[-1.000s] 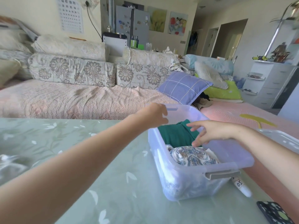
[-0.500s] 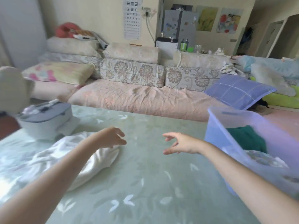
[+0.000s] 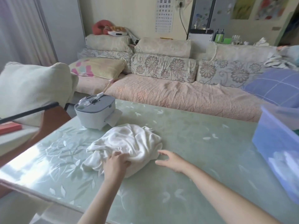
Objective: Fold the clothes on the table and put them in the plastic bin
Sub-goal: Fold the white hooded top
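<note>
**white heap on the table, one hand in it**

the white garment (image 3: pixel 127 146) lies crumpled in a heap around the middle of the green leaf-print table (image 3: pixel 202 167), not folded at all, just bunched w/ lots of creases. the left hand (image 3: pixel 115 164) is at the near edge of the heap, fingers curled down into the fabric and gripping a bunch of it. the right hand (image 3: pixel 171 160) is just beside the heap's right edge, low over the tabletop, fingers spread and loose, holding nothing. its index tip is v close to the cloth, but i can't tell if it actually touches.

the plastic bin (image 3: pixel 275 143) is at the right edge of the view, on the table, well apart from the garment. it's a see-thru bluish tub w/ smth pale showing thru the wall, too blurry to say what.

other stuff: a grey-lidded white box (image 3: pixel 97 113) sits on the far left part of the table, just behind the heap but not touching it afaict. behind the table is a sofa (image 3: pixel 178 94) w/ floral cushions, a purple pillow (image 3: pixel 275 88) at its right end, and an eye chart (image 3: pixel 164 13) on the wall.
</note>
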Available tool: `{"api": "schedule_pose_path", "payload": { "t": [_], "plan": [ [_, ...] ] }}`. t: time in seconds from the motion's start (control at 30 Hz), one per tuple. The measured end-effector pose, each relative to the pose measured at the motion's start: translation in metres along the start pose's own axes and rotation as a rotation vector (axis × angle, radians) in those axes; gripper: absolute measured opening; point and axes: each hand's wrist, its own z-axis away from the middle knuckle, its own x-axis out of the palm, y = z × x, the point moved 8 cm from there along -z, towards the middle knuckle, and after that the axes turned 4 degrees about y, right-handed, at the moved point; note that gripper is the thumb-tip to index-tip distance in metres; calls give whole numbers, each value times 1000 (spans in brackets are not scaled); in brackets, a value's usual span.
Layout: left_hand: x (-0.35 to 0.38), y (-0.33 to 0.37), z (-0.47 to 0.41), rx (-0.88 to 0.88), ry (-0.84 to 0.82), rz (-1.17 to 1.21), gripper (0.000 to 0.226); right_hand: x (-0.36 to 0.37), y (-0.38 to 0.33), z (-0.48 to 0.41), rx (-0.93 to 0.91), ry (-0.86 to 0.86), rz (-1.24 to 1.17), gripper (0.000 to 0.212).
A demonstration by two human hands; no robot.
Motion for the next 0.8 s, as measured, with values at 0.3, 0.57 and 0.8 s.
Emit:
{"api": "schedule_pose_path", "payload": {
  "t": [0.3, 0.57, 0.8],
  "plan": [
    [44, 112, 77, 229, -276, 416, 21, -8, 23, -3, 158, 341, -83, 57],
    [13, 122, 63, 206, 180, 552, 29, -110, 83, 34, 41, 550, 166, 32],
    [75, 114, 45, 180, -306, 369, 85, -166, 120, 68, 98, 605, 171, 39]
  ]
}}
